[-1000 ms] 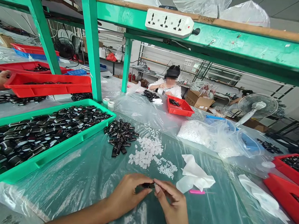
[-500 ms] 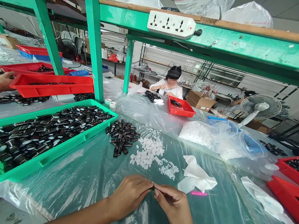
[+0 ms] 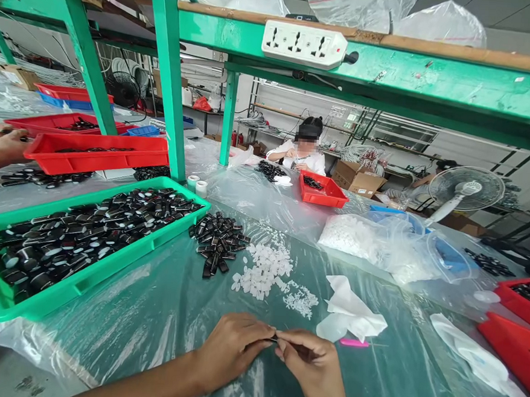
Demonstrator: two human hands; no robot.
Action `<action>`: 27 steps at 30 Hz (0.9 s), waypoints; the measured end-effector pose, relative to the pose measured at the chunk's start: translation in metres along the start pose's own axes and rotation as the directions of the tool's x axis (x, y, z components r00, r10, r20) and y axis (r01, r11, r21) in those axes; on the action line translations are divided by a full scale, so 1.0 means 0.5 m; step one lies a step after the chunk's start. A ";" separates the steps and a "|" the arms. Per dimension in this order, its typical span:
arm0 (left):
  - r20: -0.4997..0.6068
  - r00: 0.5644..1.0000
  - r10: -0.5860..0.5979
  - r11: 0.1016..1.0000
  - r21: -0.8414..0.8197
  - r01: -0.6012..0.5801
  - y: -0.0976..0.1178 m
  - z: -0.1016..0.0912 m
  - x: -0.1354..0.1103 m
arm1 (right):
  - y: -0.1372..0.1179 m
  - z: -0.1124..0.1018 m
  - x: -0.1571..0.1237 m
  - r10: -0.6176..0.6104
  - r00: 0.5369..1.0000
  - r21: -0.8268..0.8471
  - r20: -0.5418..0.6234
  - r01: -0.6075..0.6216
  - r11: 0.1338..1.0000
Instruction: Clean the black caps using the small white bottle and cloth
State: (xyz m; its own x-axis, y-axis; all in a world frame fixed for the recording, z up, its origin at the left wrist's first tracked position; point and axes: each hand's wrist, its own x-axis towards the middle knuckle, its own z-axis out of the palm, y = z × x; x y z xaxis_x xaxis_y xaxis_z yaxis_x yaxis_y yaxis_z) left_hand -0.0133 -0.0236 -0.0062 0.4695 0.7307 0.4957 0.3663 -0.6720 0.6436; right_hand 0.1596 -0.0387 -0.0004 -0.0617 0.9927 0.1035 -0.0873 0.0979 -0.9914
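Observation:
My left hand (image 3: 232, 344) and my right hand (image 3: 310, 362) meet over the plastic-covered table (image 3: 155, 336). Between their fingertips is a small black piece (image 3: 274, 339), mostly hidden by the fingers; both hands are closed on it. Just beyond them lie a heap of white oval pieces (image 3: 262, 271) and a smaller heap of tiny white bits (image 3: 301, 300). A pile of black pieces (image 3: 218, 242) sits to the left of these. Right of my right hand, a pink-handled tool (image 3: 353, 342) lies beside a crumpled white cloth (image 3: 352, 310).
A green tray (image 3: 82, 270) full of black pieces stands at left. Red trays (image 3: 98, 156) sit behind it, near another person's hands (image 3: 8, 147). A bag of white pieces (image 3: 353, 236) lies at right, before a fan (image 3: 465, 191). A green shelf frame (image 3: 166, 83) rises ahead; someone sits beyond.
My hands stay together on the black piece, with slight finger shifts; less of it shows now. The whole view has moved slightly. The piles look the same.

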 end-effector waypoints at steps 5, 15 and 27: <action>-0.057 0.982 -0.182 0.965 -0.204 0.167 0.004 -0.001 0.005 | -0.028 0.006 -0.003 0.054 0.997 0.067 -0.053 -0.050 0.996; -0.134 0.947 -0.291 0.837 -0.516 0.184 0.020 -0.003 0.016 | -0.056 0.012 -0.011 0.153 0.988 0.147 -0.038 -0.146 0.978; -0.115 0.953 -0.280 0.836 -0.517 0.183 0.017 -0.003 0.015 | -0.055 0.014 -0.011 0.183 0.983 0.172 -0.012 -0.179 0.969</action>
State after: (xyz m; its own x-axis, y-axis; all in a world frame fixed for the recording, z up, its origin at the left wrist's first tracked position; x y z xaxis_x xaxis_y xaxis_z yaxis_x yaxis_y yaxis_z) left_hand -0.0079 -0.0234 0.0039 0.2524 0.8984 0.3593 -0.0235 -0.3656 0.9305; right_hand 0.1554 -0.0471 0.0267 -0.0643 0.9946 -0.0810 -0.2444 -0.0944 -0.9651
